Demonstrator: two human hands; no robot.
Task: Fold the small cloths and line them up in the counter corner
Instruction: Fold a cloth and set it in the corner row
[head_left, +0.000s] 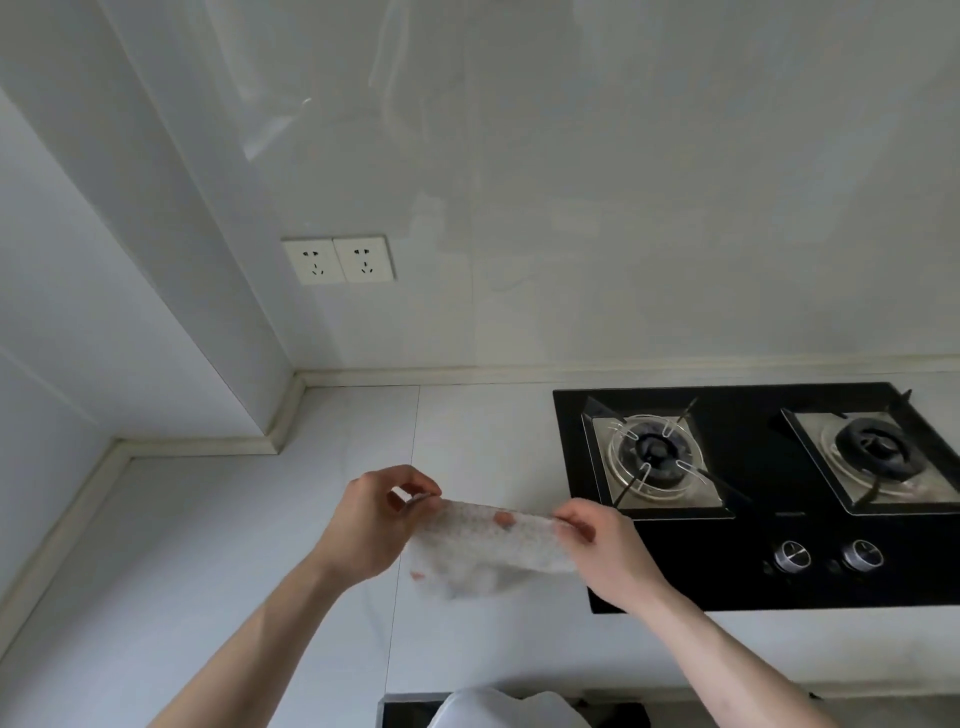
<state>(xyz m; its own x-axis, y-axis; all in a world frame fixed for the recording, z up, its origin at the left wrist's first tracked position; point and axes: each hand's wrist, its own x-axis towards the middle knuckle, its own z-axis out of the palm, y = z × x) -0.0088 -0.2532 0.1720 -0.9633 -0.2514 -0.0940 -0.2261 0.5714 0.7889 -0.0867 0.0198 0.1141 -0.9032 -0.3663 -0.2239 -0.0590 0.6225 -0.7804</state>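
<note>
Fingers (415, 491) of the left hand (371, 519) pinched one top corner of a small dotted cloth (483, 551), and those of the right hand (605, 545) pinched the other, so it hung stretched between them just above the table (208, 545), beside the hob (753, 493). Judged from this, the task was at an early stage: the corner of the table under the sockets (337, 259) held no folded cloths, and this one looked at most partly folded. Counted from largest to smallest: one table, one black hob with two burners and two knobs, two hands, two sockets, and a single cloth in view.
</note>
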